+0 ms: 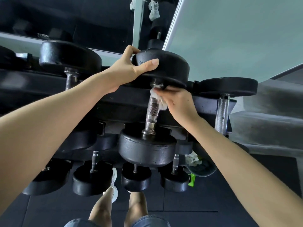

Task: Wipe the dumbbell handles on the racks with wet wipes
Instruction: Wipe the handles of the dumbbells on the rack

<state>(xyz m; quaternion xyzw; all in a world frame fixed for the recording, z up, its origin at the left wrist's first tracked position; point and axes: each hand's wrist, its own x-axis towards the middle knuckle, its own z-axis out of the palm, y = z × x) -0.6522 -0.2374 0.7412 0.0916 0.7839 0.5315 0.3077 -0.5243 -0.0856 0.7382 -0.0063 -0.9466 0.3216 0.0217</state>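
Head camera looks down on a black rack point(114, 105) full of weights. The dumbbell point(146, 148) being cleaned sits in the middle of the view. Its silver handle point(151, 110) runs from 12 o'clock down to 6 o'clock.

The left hand point(129, 69) reaches in from 9 o'clock and grips the far round end point(165, 69) of this dumbbell. The thumb lies along its side and the fingers curl over its top edge.

The right hand point(180, 102) reaches in from 4 o'clock. It pinches a white wet wipe point(156, 95) against the top of the handle, just under the far round end. The fingers are bent round the wipe, but their tips sit in shadow, so I cannot tell how far they wrap the handle.

Another dumbbell point(70, 54) lies at 10 o'clock and one more point(227, 86) at 3 o'clock. Smaller dumbbells point(92, 179) sit on the lower shelf at 6 to 7 o'clock. Crumpled white wipes point(193, 158) lie at 5 o'clock.
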